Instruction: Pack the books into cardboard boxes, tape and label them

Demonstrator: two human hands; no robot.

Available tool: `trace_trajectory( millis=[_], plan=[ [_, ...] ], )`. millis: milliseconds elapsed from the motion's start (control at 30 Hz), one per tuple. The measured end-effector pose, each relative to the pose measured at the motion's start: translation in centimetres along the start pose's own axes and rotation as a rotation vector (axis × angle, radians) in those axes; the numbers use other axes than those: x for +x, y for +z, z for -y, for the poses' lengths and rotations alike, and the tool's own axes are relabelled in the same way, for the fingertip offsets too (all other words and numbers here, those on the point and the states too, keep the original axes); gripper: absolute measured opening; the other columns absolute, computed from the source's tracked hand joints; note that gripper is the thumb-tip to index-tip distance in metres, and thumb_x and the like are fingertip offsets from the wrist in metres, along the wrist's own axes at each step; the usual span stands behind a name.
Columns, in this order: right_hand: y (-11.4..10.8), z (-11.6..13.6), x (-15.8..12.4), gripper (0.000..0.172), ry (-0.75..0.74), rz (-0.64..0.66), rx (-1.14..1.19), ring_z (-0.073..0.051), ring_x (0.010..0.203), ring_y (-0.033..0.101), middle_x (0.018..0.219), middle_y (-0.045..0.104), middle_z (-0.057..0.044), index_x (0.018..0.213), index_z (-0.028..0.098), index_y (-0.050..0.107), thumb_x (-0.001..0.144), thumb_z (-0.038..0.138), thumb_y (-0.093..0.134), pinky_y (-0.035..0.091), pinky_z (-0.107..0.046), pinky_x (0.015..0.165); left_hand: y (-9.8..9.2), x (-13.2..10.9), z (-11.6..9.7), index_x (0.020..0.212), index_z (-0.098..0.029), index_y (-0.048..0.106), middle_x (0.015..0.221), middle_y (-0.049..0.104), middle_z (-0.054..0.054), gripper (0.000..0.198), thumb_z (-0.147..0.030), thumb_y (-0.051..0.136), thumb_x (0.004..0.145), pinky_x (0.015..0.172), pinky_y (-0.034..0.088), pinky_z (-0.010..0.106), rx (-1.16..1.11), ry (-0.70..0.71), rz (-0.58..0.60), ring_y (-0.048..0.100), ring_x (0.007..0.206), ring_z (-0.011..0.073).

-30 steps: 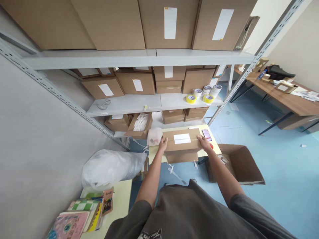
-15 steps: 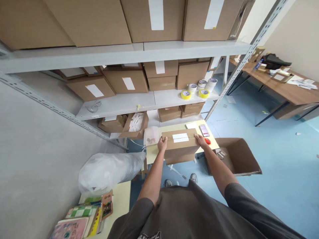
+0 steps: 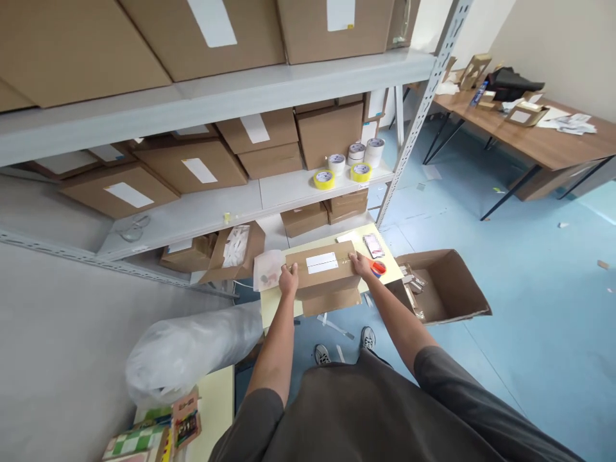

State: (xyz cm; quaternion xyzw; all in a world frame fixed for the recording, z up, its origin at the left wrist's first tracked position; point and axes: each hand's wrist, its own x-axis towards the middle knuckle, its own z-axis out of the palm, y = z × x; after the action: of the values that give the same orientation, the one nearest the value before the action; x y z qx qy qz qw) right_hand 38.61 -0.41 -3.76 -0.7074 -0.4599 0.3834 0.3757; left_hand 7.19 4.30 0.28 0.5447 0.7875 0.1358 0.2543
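Between the brown cardboard box (image 3: 323, 274) and my dark grey shirt (image 3: 341, 410) lies open passage. A translucent whitish plastic bag (image 3: 268, 268) crowds my left hand (image 3: 289, 280), a red-and-blue round object (image 3: 378, 268) sits just beside my right hand (image 3: 360, 264), and beyond the pale yellow tabletop (image 3: 391, 264), pale grey metal shelving (image 3: 289, 192) blocks the way forward.

The carton (image 3: 328, 287) is of matt cardboard, its label (image 3: 322, 262) of smooth paper. At eight o'clock, the bag (image 3: 187, 350) is of shiny plastic. The shelf rack (image 3: 216, 99) at eleven o'clock looks like painted metal; the worktop (image 3: 551, 144) at two o'clock, like smooth wood. At six o'clock, the shirt (image 3: 344, 410) is matt cloth.
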Motion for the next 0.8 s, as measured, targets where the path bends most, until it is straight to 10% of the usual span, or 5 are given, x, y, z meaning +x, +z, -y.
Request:
trace_trajectory(
  millis=[233,433,633,800],
  plan=[
    [-1.4,-0.1,1.6,0.073,0.000,0.162,0.001,-0.035,0.138,0.059,0.146,0.068,-0.019,0.154,0.017,0.055,0.100,0.066,0.053,0.042,-0.045,0.118,0.9,-0.5,-1.6,0.147,-0.017,0.050,0.135,0.073,0.023,0.068,-0.068,0.043,0.103,0.099,0.052,0.046,0.033,-0.137,-0.045,0.069,0.126,0.0404],
    [-5.9,-2.8,2.9,0.062,-0.180,-0.022,-0.111,-0.030,0.153,0.043,0.159,0.057,-0.016,0.158,0.016,0.052,0.107,0.051,0.044,0.029,-0.044,0.129,1.6,0.0,-1.9,0.148,-0.018,0.051,0.134,0.074,0.022,0.069,-0.069,0.041,0.102,0.100,0.053,0.047,0.095,-0.174,-0.101,0.069,0.125,0.0402],
    [-10.5,-7.6,4.8,0.050,-0.053,-0.001,-0.315,-0.030,0.140,0.054,0.150,0.063,-0.018,0.147,0.014,0.062,0.101,0.033,0.056,0.039,-0.039,0.119,2.0,0.7,-1.6,0.142,-0.018,0.056,0.128,0.076,0.021,0.067,-0.071,0.043,0.102,0.095,0.056,0.047,0.179,-0.170,-0.153,0.072,0.117,0.0392],
    [-9.6,-10.9,4.5,0.028,0.095,0.181,-0.418,-0.032,0.120,0.066,0.122,0.076,-0.017,0.116,0.013,0.075,0.095,0.031,0.068,0.046,-0.032,0.099,2.4,0.8,-1.5,0.136,-0.020,0.059,0.121,0.079,0.018,0.064,-0.071,0.044,0.102,0.090,0.057,0.046,0.226,-0.161,-0.200,0.074,0.111,0.0385]
  ],
)
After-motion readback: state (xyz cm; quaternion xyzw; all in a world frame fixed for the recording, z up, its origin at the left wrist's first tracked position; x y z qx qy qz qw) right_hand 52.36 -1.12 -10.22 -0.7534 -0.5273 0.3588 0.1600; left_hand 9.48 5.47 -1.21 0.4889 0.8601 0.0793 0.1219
